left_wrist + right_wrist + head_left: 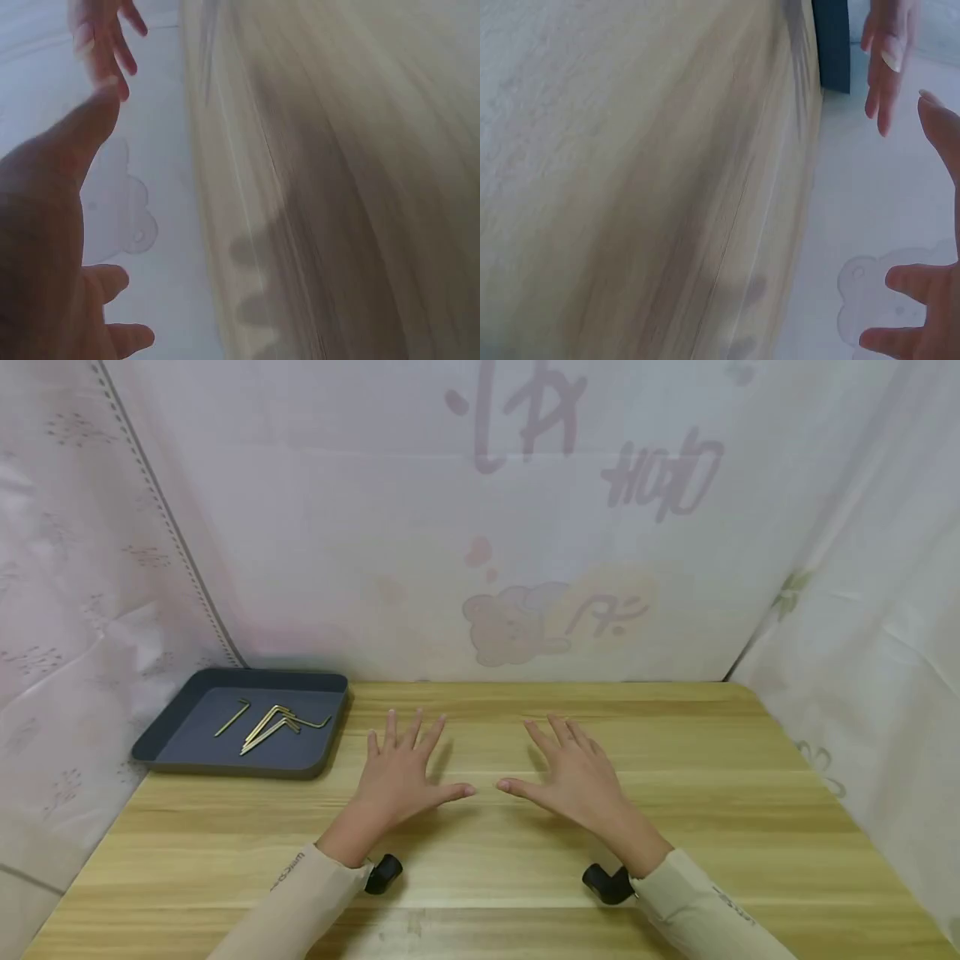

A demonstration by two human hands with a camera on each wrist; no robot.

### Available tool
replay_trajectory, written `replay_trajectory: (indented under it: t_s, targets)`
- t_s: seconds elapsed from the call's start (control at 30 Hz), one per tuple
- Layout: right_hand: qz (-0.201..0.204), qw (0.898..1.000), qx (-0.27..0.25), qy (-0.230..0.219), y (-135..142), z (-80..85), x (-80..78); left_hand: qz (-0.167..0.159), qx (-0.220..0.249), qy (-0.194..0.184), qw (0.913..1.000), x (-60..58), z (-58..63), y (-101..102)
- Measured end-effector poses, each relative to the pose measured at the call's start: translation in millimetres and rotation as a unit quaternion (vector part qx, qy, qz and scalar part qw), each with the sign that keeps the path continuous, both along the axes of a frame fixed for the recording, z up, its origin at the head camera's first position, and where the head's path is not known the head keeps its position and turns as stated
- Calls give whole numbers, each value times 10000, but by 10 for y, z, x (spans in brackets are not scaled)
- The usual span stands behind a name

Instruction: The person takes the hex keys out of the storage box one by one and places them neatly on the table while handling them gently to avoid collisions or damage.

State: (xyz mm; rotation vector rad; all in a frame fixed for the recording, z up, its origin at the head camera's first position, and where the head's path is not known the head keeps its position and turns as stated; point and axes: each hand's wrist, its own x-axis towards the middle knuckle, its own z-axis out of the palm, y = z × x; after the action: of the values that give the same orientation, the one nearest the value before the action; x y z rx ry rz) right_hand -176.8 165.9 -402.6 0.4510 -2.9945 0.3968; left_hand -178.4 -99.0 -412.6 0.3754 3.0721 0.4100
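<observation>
Over the middle of the wooden table [480,868], my left hand [397,781] is spread with fingers straight and nothing in it. My right hand [581,777] mirrors it a short way to the right, also spread and holding nothing. The two thumbs point toward each other with a small gap between them. Left of my left hand lies a dark grey tray [240,770]. Several brass-coloured hex keys [262,727] rest inside it, most in a loose pile, with a single hex key [232,717] apart on the left.
A pale printed curtain [420,527] hangs behind the table's back edge, and more fabric [862,635] hangs at both sides. Black wrist-camera mounts [384,874] stick out from the cream sleeves [307,902] at the cuffs.
</observation>
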Motion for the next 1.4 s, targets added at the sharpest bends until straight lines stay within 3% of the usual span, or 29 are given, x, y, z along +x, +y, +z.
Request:
replay_trajectory:
  t_s: [0.17, 0.3, 0.47, 0.7, 0.83, 1.0, 1.2, 1.4]
  targets:
    - [236, 9995, -90, 173, -120, 37, 9, 74, 251, 429, 9987, 22, -7, -201]
    - [305, 9964, -687, -387, -277, 92, 22, 101, 261, 980, 9948, 65, 30, -433]
    - [578, 9731, -1763, -1366, -496, 178, 43, 224, 23, 1445, 9893, 87, 34, -747]
    - [1127, 9514, -2155, -1887, -792, 212, -2, 804, 36, 1801, 9804, 139, 37, -1236]
    - [1190, 9301, -2537, -2374, -993, 188, -41, 1575, 139, 1606, 9743, 190, 119, -1557]
    - [1112, 9103, -2820, -2817, -1238, 186, -75, 2633, 290, 1379, 9544, 262, 160, -1998]
    - [1043, 9144, -2762, -2770, -1475, 169, -139, 2966, 398, 1329, 9449, 263, 114, -2419]
    - [840, 9102, -2919, -2816, -1654, 106, -182, 3227, 730, 1320, 9344, 143, 67, -2605]
